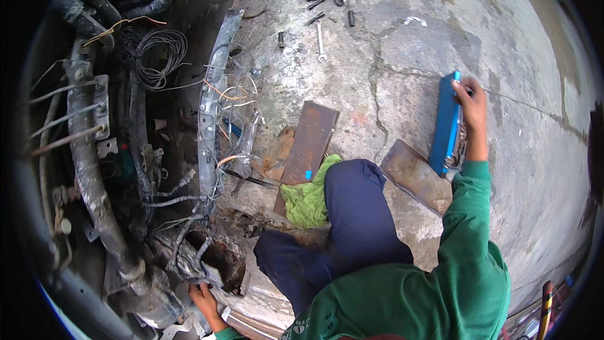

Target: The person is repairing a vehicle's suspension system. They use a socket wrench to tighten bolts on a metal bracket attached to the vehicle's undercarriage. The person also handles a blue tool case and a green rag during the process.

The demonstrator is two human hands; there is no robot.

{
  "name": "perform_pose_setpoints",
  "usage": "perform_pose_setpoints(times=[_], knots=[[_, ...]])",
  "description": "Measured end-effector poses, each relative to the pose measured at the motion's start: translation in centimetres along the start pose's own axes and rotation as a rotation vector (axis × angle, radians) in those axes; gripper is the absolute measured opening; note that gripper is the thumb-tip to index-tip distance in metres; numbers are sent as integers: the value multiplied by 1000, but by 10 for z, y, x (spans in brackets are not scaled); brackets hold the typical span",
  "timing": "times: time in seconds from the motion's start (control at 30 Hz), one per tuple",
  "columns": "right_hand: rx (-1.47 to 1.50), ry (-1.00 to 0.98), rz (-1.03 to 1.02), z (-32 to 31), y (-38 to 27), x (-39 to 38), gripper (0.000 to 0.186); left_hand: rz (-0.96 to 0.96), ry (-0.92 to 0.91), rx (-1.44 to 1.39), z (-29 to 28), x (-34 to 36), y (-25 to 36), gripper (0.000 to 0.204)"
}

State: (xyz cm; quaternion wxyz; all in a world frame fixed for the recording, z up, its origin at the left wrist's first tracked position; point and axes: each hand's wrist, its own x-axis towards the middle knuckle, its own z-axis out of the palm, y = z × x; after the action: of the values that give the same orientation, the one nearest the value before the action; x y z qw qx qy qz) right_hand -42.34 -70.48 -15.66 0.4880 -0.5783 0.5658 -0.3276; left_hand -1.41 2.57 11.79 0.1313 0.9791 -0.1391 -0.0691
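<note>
Head: right grip (472, 101) closed on blue case (445, 126)

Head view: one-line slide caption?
Right hand grasping a long blue box, left hand at a grimy hollow metal piece, crumpled lime-green cloth overlapping a flat brown rectangular plate.

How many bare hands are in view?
2: the right hand grips the far end of the blue case; the left hand is at lower left, by the dirty metal part.
</note>
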Motion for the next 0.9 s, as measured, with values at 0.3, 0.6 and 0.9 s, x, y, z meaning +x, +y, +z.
perform_pose_setpoints(times=[0.3,0.6,0.9], knots=[[-748,-153,-371,359,-7,248,55,-265,-131,334,-27,-7,-6,58],[-876,-315,-436,418,-20,277,44,-370,-103,322,-34,-37,-18,39],[469,-379,111,311,-56,56,25,-61,2,308,-11,-31,-28,37]])
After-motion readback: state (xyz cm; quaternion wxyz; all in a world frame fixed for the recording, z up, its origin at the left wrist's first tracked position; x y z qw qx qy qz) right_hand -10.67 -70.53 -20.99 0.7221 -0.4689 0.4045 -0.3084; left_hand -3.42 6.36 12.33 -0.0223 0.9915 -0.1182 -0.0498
